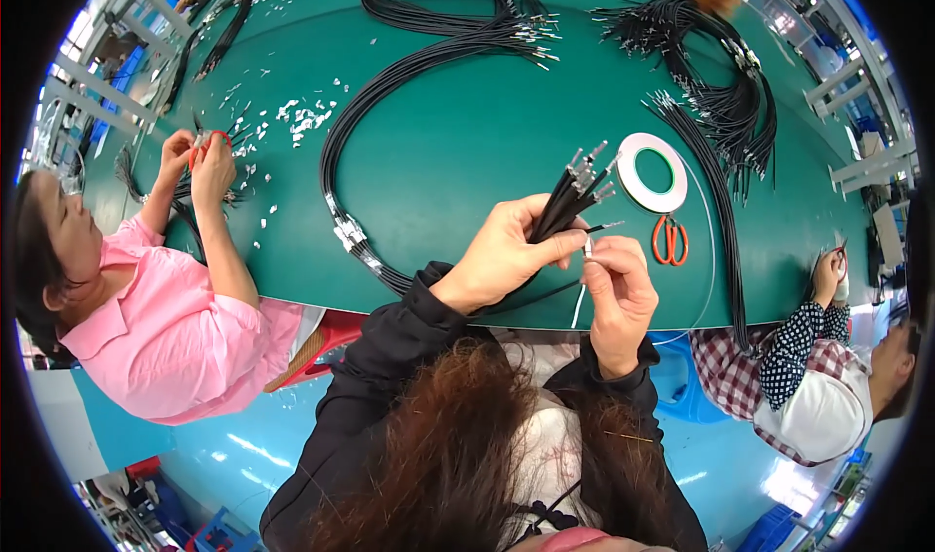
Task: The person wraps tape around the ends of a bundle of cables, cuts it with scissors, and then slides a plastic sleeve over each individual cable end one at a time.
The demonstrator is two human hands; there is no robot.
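My left hand grips a bunch of black cables whose bare metal ends point up and away from me. One cable end sticks out to the right, apart from the rest. Close beside it, my right hand pinches a thin white strip between thumb and forefinger, at that cable's end. The strip's tail hangs below the fingers. Right of my hands lie a white roll of tape with a green core and a pair of scissors with orange-red handles.
A long looped cable bundle curves across the green table. More cables lie at the right. White scraps are scattered at the left. A person in pink holds red-handled scissors there; another person sits at the right.
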